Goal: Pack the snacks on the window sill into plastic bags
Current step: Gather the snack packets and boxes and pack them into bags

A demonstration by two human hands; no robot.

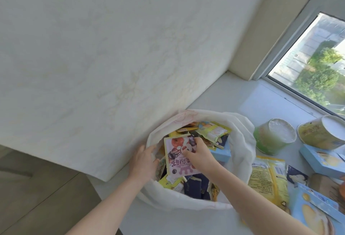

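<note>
A white plastic bag stands open on the window sill, filled with several snack packets in yellow, dark blue and light blue. My right hand pinches a pink snack pouch with fruit pictures, holding it inside the bag's mouth on top of the other packets. My left hand grips the bag's left rim, fingers curled over the edge.
To the right on the sill lie a green tub, a yellow tub, light blue boxes, a yellow packet and a small dark pouch. A pale wall rises on the left; the window pane is at the far right.
</note>
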